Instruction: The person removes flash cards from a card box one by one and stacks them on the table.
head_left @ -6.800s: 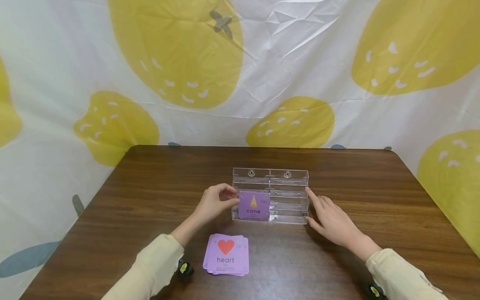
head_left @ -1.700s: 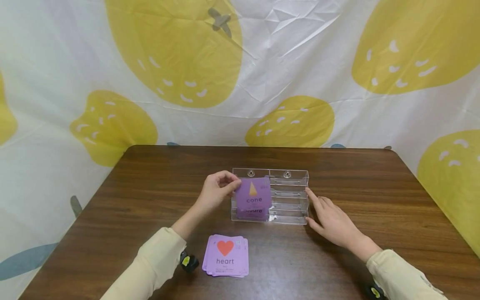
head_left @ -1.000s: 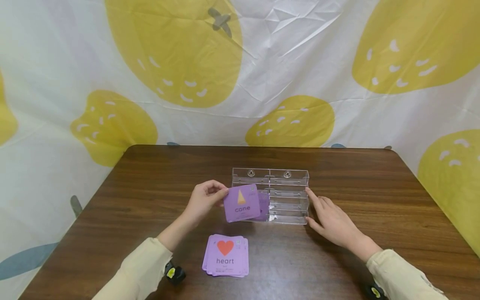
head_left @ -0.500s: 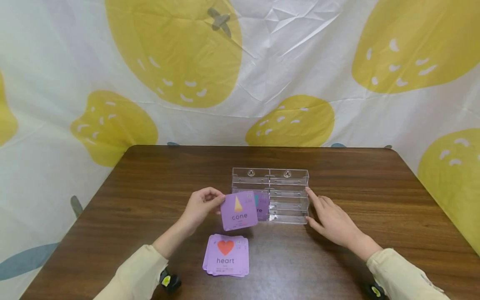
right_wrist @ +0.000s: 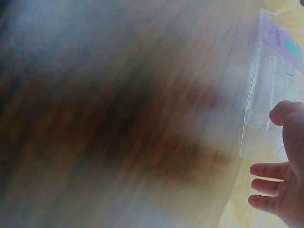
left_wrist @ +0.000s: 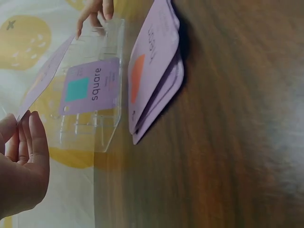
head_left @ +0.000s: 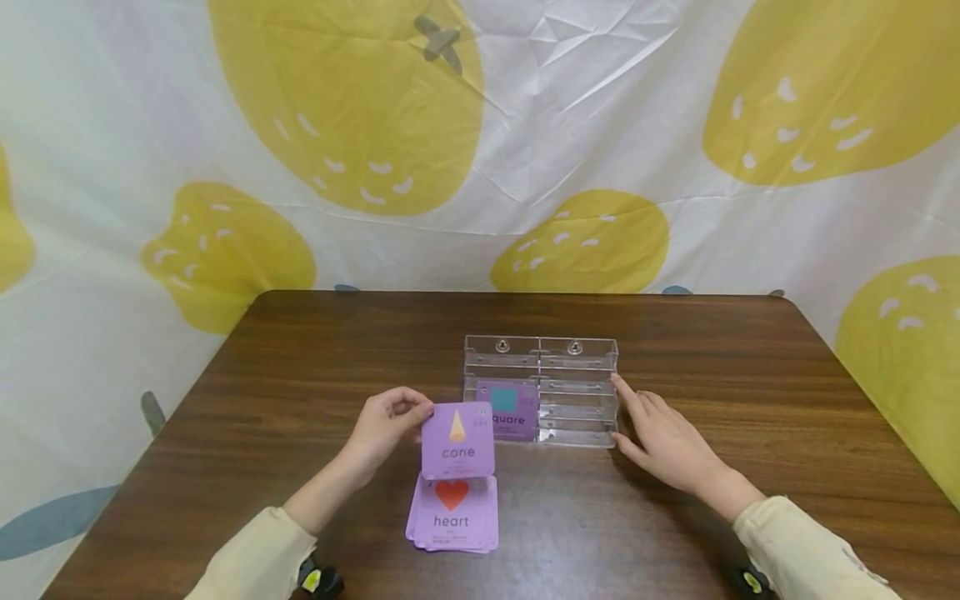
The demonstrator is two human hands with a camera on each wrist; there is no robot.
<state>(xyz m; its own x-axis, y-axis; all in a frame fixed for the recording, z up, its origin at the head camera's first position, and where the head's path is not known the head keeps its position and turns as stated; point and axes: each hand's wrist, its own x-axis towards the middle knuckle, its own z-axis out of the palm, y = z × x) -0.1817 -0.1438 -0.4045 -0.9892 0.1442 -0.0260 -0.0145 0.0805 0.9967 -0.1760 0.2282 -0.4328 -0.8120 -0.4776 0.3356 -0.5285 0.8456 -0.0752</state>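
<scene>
My left hand (head_left: 384,429) pinches a purple card (head_left: 457,440) marked "cone" by its upper left corner, thumb and fingers on either side in the left wrist view. The card is raised over the far edge of a loose stack of purple cards (head_left: 455,525), whose top one reads "heart". Beyond stands a clear plastic tiered rack (head_left: 577,408) with two columns. A "square" card (head_left: 517,404) sits in its lower left, partly behind the cone card. My right hand (head_left: 663,442) touches the rack's right side with extended fingers and thumb, gripping nothing.
The dark wooden table (head_left: 337,350) has rounded far corners. Behind it hangs a white cloth (head_left: 390,250) with large yellow fruit prints. A black wrist device (head_left: 321,579) is under the left sleeve, another (head_left: 752,581) under the right.
My left hand has lifted the cone card out of the rack's lower left, uncovering the square card. It has carried it left and nearer to the heart stack. The right hand has stayed put.
</scene>
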